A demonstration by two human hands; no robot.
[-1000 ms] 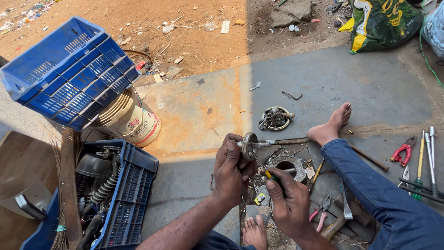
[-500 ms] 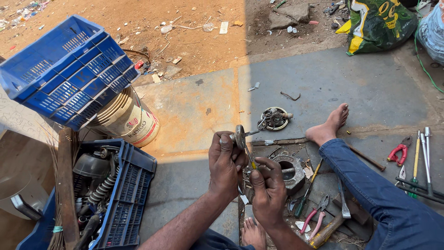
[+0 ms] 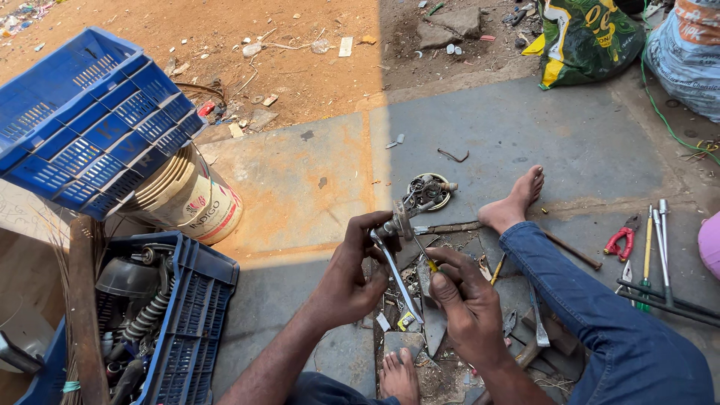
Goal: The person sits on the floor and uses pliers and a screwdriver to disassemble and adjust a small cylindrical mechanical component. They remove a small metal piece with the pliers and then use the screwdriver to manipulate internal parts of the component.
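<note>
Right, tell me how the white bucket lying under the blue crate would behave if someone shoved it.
The white bucket lies on its side, so its round wall would probably roll. The tilted blue crate seems to rest on it and may slip down. It looks like thin plastic, likely light unless filled; its inside is hidden.

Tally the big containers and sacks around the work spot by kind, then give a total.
Blue plastic lattice crates: 2, one tipped on top, one on the ground filled with parts
Cream-coloured round plastic bucket lying on its side: 1
Green and yellow sack: 1
Pale woven sack at the frame's edge: 1
Total: 5
</note>
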